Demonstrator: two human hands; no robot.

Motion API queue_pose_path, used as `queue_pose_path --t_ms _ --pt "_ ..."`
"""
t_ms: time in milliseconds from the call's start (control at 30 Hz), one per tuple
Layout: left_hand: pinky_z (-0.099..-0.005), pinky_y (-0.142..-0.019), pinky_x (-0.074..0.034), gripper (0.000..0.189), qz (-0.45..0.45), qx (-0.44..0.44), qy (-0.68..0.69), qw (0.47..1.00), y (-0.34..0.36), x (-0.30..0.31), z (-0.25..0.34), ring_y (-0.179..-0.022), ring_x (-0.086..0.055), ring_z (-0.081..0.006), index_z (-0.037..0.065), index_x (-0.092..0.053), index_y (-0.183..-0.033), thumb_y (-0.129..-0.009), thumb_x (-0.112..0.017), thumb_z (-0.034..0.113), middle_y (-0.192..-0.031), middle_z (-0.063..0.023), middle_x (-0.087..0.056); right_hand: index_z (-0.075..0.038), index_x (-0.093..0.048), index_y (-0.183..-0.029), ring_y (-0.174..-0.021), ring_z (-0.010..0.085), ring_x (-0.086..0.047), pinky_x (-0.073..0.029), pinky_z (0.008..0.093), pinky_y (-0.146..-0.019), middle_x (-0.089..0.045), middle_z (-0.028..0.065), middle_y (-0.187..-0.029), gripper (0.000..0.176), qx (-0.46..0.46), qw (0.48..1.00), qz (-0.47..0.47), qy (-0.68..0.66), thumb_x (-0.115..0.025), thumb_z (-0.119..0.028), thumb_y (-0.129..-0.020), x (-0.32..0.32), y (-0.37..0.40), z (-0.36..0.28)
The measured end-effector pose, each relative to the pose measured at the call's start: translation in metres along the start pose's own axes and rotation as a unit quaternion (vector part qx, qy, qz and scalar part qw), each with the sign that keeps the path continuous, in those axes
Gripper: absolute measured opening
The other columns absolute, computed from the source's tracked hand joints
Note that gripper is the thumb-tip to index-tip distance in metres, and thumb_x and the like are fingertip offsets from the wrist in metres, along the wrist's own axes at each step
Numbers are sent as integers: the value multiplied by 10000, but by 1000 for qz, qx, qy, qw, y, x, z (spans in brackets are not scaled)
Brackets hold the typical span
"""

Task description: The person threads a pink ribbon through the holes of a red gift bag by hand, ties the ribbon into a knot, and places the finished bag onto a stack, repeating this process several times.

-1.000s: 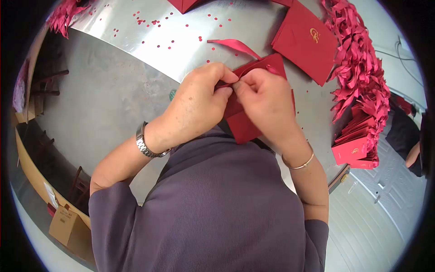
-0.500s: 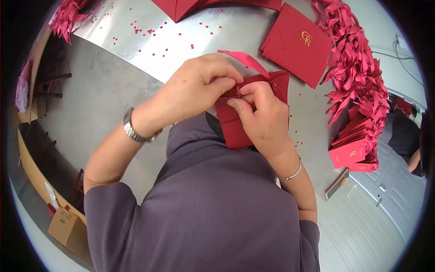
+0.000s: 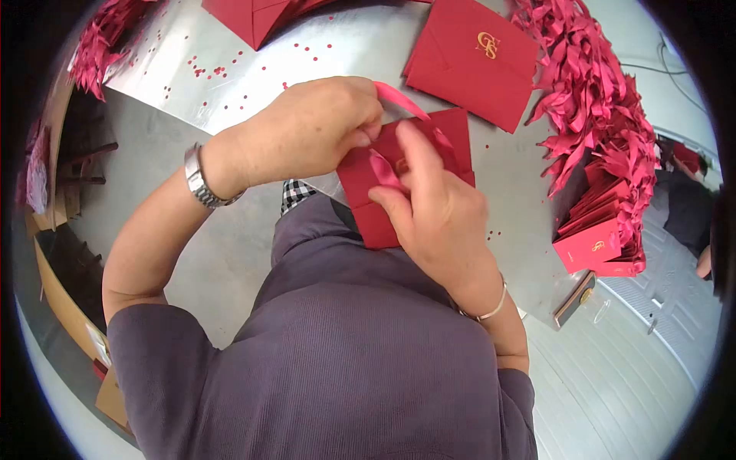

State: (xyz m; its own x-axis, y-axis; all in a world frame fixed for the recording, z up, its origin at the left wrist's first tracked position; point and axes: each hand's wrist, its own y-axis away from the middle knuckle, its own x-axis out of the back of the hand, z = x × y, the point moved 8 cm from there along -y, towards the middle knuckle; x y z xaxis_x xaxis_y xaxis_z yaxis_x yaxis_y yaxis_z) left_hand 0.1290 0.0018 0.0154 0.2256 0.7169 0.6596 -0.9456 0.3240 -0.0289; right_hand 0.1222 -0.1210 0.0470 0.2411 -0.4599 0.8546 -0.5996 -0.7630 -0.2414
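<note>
ribbon work at the table's near edge: left hand (image 3: 310, 126) is curled tight, fingertips pinching the pink ribbon (image 3: 400, 98) where it meets the top edge of the red envelope (image 3: 360, 180), which lies on the metal table (image 3: 491, 176) right in front of the body. right hand (image 3: 433, 215) lies over the envelope, forefinger stretched flat along it, thumb against a loop of ribbon; whether it grips that loop i cannot tell. this reads as the ribbon-fitting step, and any pull on the ribbon would call for the envelope to be pinned flat. nothing shows inside this envelope. beyond it lies a shut monogrammed envelope (image 3: 471, 61), contents hidden. far right is a ribbon heap (image 3: 590, 92), with stacked envelopes (image 3: 598, 245) below it.
</note>
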Motion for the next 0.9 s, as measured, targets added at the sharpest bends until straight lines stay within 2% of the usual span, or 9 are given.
queue_pose_path --t_ms 67,200,400,467,500,567,667,733,900 --pt "-397 -724 -484 95 27 15 -80 996 0 1 -4 -872 -577 -317 21 -562 -835 -780 -634 -5 -887 -96 -569 -27 -631 -1085 -558 146 -538 -440 265 -503 -533 15 -631 446 67 993 -22 90 -760 -230 -709 6 11 -4" --pt "-396 -728 -487 92 8 15 -86 996 -2 -3 -6 -880 -578 -314 27 -566 -839 -781 -633 3 -896 -88 -573 -40 -639 -1066 -603 154 -550 -447 275 -534 -572 17 -694 378 79 996 5 50 -741 -200 -740 -4 31 19" --pt "-396 -727 -485 89 -23 36 -108 993 -4 -8 -10 -881 -581 -312 23 -561 -827 -780 -636 11 -892 -88 -573 -74 -651 -1039 -848 187 -573 -457 357 -787 -644 -2 -883 296 126 981 133 71 -724 -186 -774 11 45 7" --pt "-399 -725 -482 93 -12 32 -95 995 -3 -6 -12 -871 -581 -314 24 -561 -830 -777 -637 10 -890 -92 -572 38 -459 -1299 -1188 358 -455 -346 468 -1005 -450 230 -1335 699 -23 988 151 23 -775 -287 -767 8 57 32" --pt "-399 -725 -482 93 -13 31 -93 995 -3 -6 -12 -871 -581 -314 24 -561 -830 -777 -637 10 -890 -92 -572 91 -226 -1430 -1306 442 -346 -277 492 -1066 -246 331 -1466 974 -98 992 80 -13 -793 -319 -751 -2 61 46" --pt "-408 -721 -479 76 -5 44 -66 997 -2 -3 -15 -865 -581 -321 24 -561 -836 -786 -613 2 -884 -100 -569 85 -179 -1451 -1324 446 -334 -270 489 -1073 -228 331 -1483 1021 -110 992 52 -35 -798 -314 -744 -10 62 54" --pt "-423 -704 -499 57 138 61 -188 970 0 33 -33 -849 -612 -347 57 -624 -861 -814 -619 90 -926 -121 -603 75 -136 -1473 -1347 446 -318 -262 484 -1080 -206 328 -1503 1072 -131 989 14 -59 -805 -318 -733 -16 63 59" --pt "-425 -701 -494 69 165 110 -166 966 0 47 -43 -837 -615 -339 64 -633 -870 -817 -621 107 -926 -105 -604 72 -141 -1474 -1352 443 -315 -263 481 -1080 -203 327 -1506 1076 -138 989 5 -56 -806 -326 -729 -16 63 61" --pt "-360 -689 -495 104 287 149 -202 924 5 57 -55 -801 -625 -273 64 -666 -930 -845 -616 100 -922 -71 -635 31 -271 -1462 -1306 389 -374 -286 458 -1065 -296 270 -1488 961 -92 996 1 -9 -776 -369 -749 -16 61 57"
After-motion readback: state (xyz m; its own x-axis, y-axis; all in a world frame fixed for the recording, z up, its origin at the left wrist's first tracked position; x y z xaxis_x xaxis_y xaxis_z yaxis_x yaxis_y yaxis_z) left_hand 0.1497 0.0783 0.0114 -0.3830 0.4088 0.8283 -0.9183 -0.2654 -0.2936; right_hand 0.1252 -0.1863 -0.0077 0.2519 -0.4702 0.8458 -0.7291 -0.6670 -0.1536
